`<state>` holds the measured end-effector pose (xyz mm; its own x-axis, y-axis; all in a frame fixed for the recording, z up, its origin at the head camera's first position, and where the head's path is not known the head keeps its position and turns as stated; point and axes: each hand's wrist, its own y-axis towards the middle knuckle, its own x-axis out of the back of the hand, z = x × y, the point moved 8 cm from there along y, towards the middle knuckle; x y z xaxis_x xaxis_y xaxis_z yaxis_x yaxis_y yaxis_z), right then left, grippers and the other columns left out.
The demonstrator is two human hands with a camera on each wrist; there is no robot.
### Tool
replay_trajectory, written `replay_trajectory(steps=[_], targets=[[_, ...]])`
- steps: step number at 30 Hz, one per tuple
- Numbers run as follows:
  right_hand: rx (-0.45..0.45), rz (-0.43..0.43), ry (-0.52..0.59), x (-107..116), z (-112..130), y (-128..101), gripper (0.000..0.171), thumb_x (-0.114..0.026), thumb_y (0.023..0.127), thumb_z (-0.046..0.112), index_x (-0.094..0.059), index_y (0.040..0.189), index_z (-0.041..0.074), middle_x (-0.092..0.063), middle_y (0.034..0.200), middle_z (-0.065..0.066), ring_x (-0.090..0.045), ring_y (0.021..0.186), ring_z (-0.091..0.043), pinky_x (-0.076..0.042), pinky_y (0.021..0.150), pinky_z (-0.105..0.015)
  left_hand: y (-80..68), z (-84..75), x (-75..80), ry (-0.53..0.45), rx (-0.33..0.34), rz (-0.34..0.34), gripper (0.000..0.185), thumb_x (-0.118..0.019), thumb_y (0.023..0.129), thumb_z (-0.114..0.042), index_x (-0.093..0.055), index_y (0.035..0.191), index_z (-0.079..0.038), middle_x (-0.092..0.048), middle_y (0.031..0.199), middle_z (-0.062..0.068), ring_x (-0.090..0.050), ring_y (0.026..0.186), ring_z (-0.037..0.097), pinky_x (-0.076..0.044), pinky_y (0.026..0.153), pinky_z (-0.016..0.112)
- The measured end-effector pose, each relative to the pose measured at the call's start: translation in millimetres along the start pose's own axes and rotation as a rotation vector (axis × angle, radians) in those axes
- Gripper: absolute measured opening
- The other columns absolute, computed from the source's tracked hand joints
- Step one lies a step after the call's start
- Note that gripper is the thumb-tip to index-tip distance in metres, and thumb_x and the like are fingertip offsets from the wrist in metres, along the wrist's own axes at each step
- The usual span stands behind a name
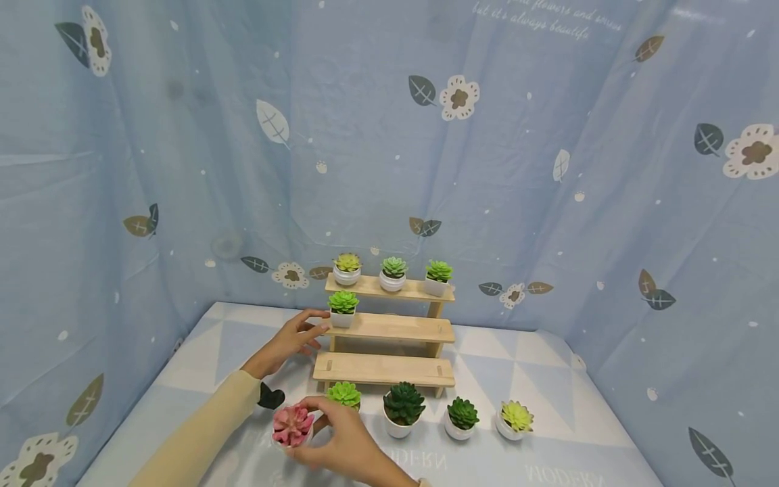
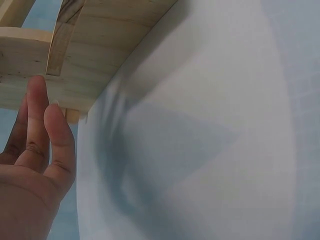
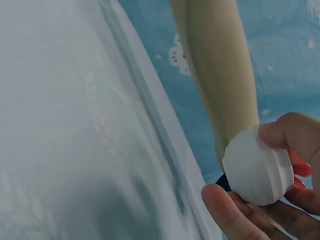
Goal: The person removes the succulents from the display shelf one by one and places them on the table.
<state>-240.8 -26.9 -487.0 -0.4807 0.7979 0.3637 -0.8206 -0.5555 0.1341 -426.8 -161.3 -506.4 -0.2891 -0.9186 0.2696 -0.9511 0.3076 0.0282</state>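
Note:
Between the fingers and thumb of my right hand [image 1: 348, 441] is a pink artificial succulent [image 1: 292, 425] in a white pot. The right wrist view shows that pot's white underside [image 3: 252, 167] clear of the table. My left hand [image 1: 288, 345] reaches to the left end of the middle tier of a three-step wooden stand [image 1: 395, 327], its fingers extended. Its fingertips are beside a bright green succulent [image 1: 343, 302] in a square white pot on that tier. In the left wrist view the fingers [image 2: 37, 107] lie close to the wood; whether they touch it I cannot tell.
Three potted succulents, yellow-green [image 1: 347, 262], pale green [image 1: 393, 267] and bright green [image 1: 439, 271], stand on the top tier. Several more, including a dark green succulent [image 1: 404, 403] and a yellow one [image 1: 516, 416], line the table before the stand. A dark object [image 1: 271, 396] lies near the left forearm.

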Motion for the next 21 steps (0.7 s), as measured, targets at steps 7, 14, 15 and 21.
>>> replay_trajectory(steps=[7, 14, 15, 21], targets=[[-0.046, 0.016, -0.031, -11, -7, -4, 0.05, -0.086, 0.086, 0.028, -0.065, 0.131, 0.027, -0.064, 0.118, 0.021, -0.066, 0.085, 0.003, -0.055, 0.066, -0.023, 1.6, 1.9, 0.4, -0.005, 0.019, -0.003, 0.055, -0.064, 0.101, -0.049, -0.051, 0.148, -0.026, -0.058, 0.132, 0.016, -0.067, 0.099, 0.032, -0.054, 0.083, 0.055], [-0.148, 0.006, 0.023, -17, -20, -2, 0.048, -0.086, 0.086, 0.027, -0.064, 0.128, 0.025, -0.064, 0.109, 0.017, -0.067, 0.076, -0.003, -0.056, 0.054, -0.028, 1.7, 2.3, -0.1, -0.015, 0.024, -0.002, 0.056, -0.065, 0.1, -0.05, -0.051, 0.148, -0.026, -0.058, 0.133, 0.015, -0.067, 0.1, 0.032, -0.054, 0.083, 0.055], [-0.157, 0.004, 0.026, -18, -23, -2, 0.048, -0.086, 0.086, 0.027, -0.064, 0.128, 0.025, -0.064, 0.106, 0.017, -0.067, 0.073, -0.004, -0.056, 0.052, -0.029, 1.7, 1.9, -0.2, -0.015, 0.025, -0.004, 0.056, -0.066, 0.099, -0.051, -0.051, 0.148, -0.027, -0.058, 0.133, 0.015, -0.067, 0.099, 0.032, -0.053, 0.083, 0.055], [-0.17, 0.002, 0.009, -23, -34, 1, 0.046, -0.086, 0.086, 0.028, -0.063, 0.126, 0.025, -0.067, 0.073, 0.01, -0.061, 0.048, -0.008, -0.053, 0.048, -0.03, 2.2, 1.8, 0.4, -0.013, 0.035, -0.01, 0.057, -0.066, 0.099, -0.052, -0.051, 0.148, -0.027, -0.058, 0.131, 0.015, -0.067, 0.099, 0.032, -0.054, 0.083, 0.054]])
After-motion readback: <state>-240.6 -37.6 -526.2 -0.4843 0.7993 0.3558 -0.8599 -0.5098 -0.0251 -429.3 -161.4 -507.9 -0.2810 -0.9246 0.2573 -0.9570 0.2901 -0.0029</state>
